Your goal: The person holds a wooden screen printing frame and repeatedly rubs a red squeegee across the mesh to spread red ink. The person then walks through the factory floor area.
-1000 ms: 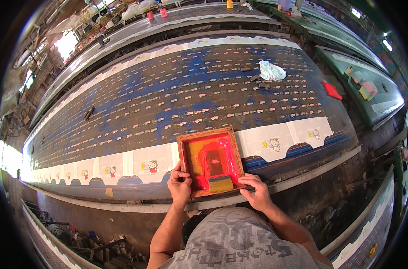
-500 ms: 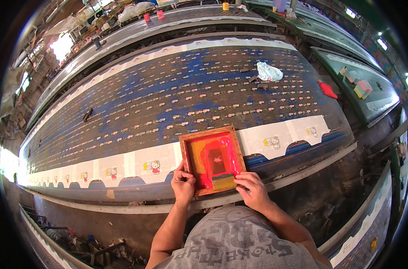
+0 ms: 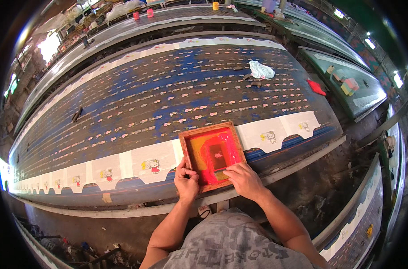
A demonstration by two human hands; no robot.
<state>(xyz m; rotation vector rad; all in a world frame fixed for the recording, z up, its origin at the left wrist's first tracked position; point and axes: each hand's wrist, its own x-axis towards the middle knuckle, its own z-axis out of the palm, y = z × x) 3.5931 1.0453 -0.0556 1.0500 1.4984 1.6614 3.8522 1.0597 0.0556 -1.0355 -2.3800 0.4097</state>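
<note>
A wooden screen-printing frame (image 3: 206, 130) lies on the white fabric strip (image 3: 134, 162) along the near edge of the long table. Red ink (image 3: 233, 150) is smeared around a darker rectangular window in its mesh. My left hand (image 3: 186, 183) is closed on the frame's lower left side, fingers curled against the wood. Inside the frame, at its near end, my right hand (image 3: 246, 180) grips a squeegee (image 3: 220, 175), partly hidden by the fingers. Cartoon prints on the fabric left of the frame carry red; those to its right show yellow and outlines without red.
The dark table (image 3: 136, 96) bears rows of small marks and blue stains. A pale crumpled cloth (image 3: 261, 70) and a red cloth (image 3: 316, 87) lie toward its right end. A rail (image 3: 136, 210) runs along the near edge. Other long tables stand beyond and to the right.
My right hand has shifted left and inward over the squeegee, covering more of it. My left hand stays on the frame. The whole view has shifted slightly.
</note>
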